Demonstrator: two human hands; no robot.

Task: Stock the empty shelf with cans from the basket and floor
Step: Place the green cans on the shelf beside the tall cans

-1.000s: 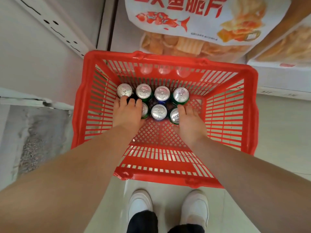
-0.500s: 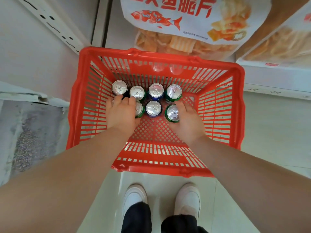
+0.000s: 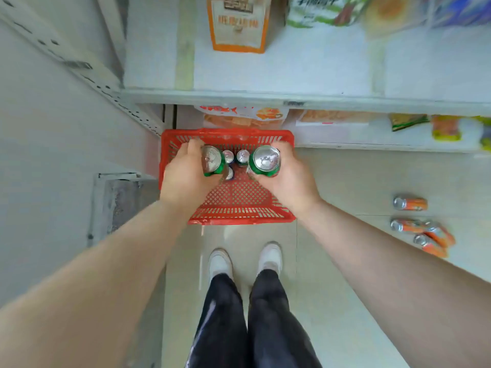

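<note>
A red plastic basket point(image 3: 239, 208) stands on the floor before the shelving. My left hand point(image 3: 186, 173) is shut on a green can point(image 3: 212, 162), lifted above the basket. My right hand point(image 3: 289, 176) grips another green can point(image 3: 265, 161) at the same height. Both cans are upright, silver tops towards me. A few more cans point(image 3: 242, 156) stay upright in the basket's far end. Several orange cans point(image 3: 410, 203) lie on their sides on the floor at the right. A white shelf board point(image 3: 305, 73) stretches across the top, mostly bare.
An orange-and-white box point(image 3: 239, 25) and snack bags point(image 3: 318, 9) stand at the back of the upper shelf. Chip bags point(image 3: 244, 115) fill the lower shelf behind the basket. A perforated shelf upright point(image 3: 79, 67) runs at the left. My white shoes point(image 3: 220, 264) stand just behind the basket.
Both hands closed on a green can each and lifted them out of the basket. My head rose and pulled back, so the upper shelf and the floor cans came into view.
</note>
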